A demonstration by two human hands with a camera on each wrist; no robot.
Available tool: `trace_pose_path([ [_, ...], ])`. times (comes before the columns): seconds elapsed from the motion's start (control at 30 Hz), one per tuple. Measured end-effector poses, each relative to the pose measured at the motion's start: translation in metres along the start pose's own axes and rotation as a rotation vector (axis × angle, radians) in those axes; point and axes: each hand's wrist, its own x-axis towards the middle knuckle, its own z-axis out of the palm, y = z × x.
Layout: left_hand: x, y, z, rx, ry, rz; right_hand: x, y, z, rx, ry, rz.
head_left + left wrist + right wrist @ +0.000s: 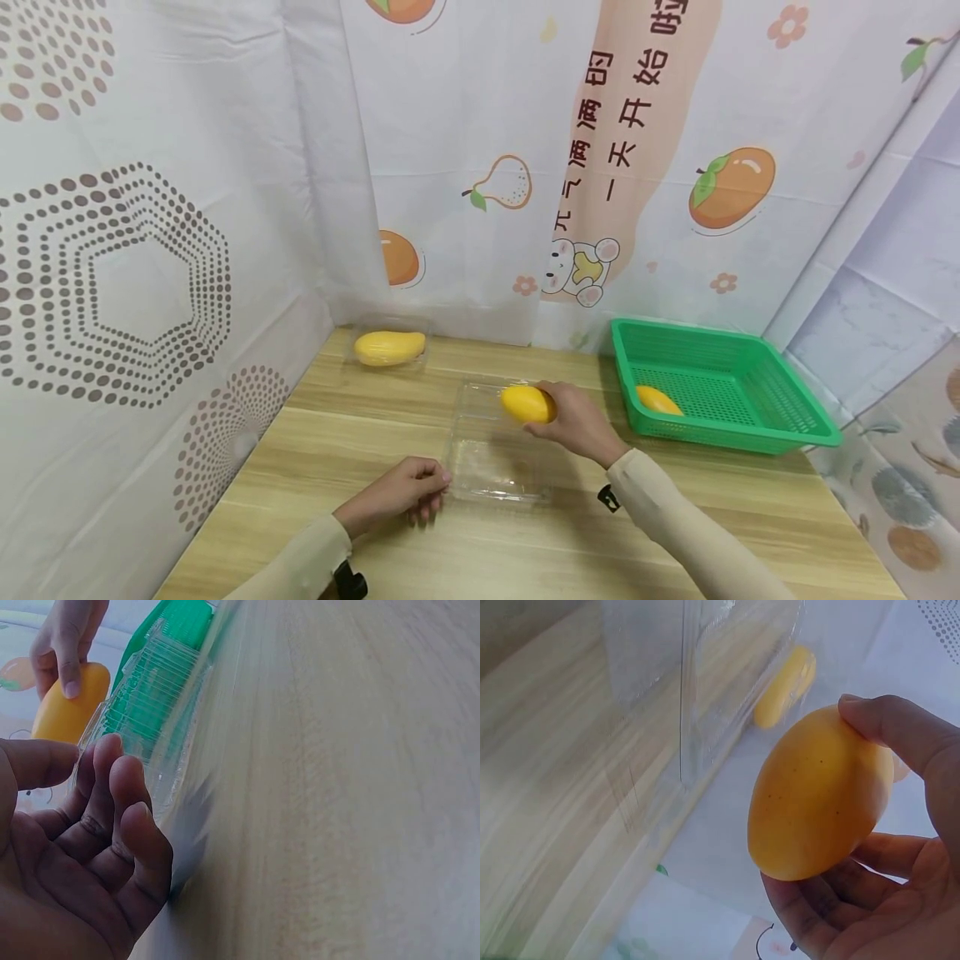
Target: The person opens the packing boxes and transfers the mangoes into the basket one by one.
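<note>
The wooden table (450, 567) is cut off at the bottom; the green basket (720, 432) hides part of its floor behind its near wall. The clear box (498, 497), faintly outlined, is pinched at its edge by the left hand (401, 493). The right hand (576, 421) grips and partly covers a smooth, dark-specked, yellow-orange mango (817, 795) above the box.

Left hand (86, 847) — thumb and forefinger pinching the edge of a clear plastic box (161, 682), other fingers curled. Just beyond the grip: right hand (66, 641) holding a yellow mango (73, 705). Green basket (191, 621) behind the box, farther from the grip — wood-grain tabletop (322, 787) beside it.
</note>
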Motion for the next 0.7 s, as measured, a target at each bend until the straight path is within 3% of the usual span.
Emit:
trace_pose_path([
  [0.7, 0.002, 0.000, 0.001, 0.022, 0.020, 0.004, 0.002, 0.021, -0.034, -0.001, 0.098, 0.011],
])
